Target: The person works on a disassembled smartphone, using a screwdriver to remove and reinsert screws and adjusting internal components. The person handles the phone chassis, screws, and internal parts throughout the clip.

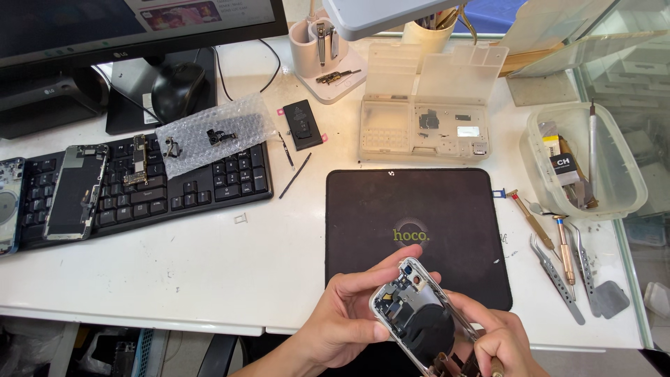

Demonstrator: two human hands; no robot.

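Gutted silver phone frame (417, 313), components exposed

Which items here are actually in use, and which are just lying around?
In use:
- phone frame, held by left hand
- brown-handled tool, in right hand

Lying about:
- keyboard
- bubble wrap
- parts tray
- tweezers
- black mat

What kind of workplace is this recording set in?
Most likely a phone repair bench. The left hand holds an opened phone housing, tweezers and screwdrivers lie beside a black work mat, and a parts organizer box sits behind it.
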